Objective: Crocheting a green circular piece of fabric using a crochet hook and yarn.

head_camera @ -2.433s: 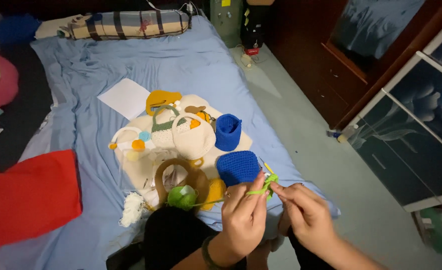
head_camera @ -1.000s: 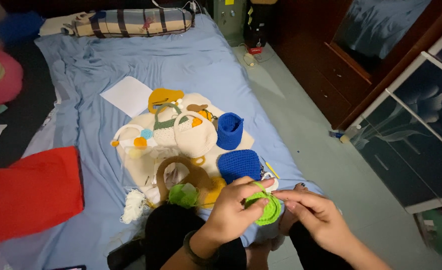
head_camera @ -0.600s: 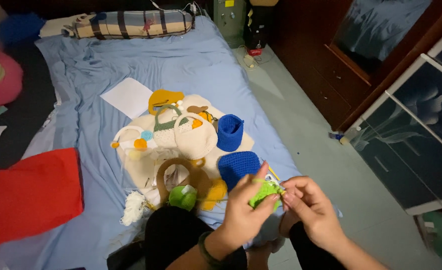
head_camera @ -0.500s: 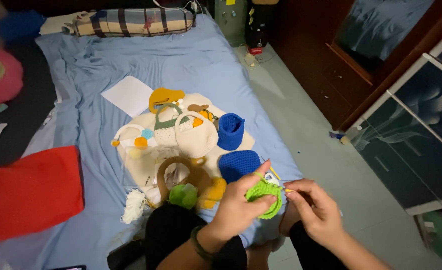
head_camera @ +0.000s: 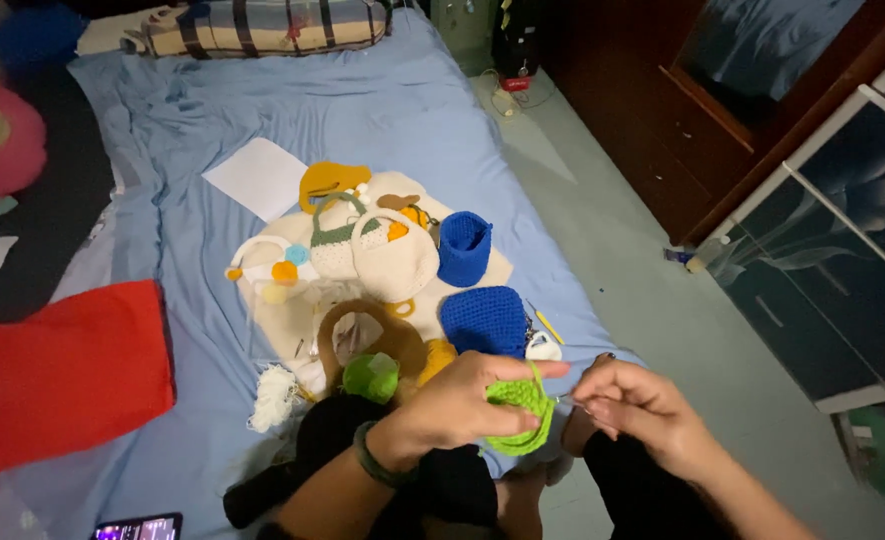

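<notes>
Blue bedsheet (head_camera: 362, 110) lay under a spread of crocheted bags. Low in view, the left hand (head_camera: 462, 400) was curled around a bright green crochet piece (head_camera: 519, 412), pinching it. The right hand (head_camera: 642, 405) was closed on a thin crochet hook (head_camera: 569, 399) at the piece's edge. A slackened pinch would probably let loops slip off the hook.

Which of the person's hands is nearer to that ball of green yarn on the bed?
The left. The left hand, holding the green crochet piece, sits just right of the green yarn ball. The right hand is farther off, beyond the crochet piece.
</notes>
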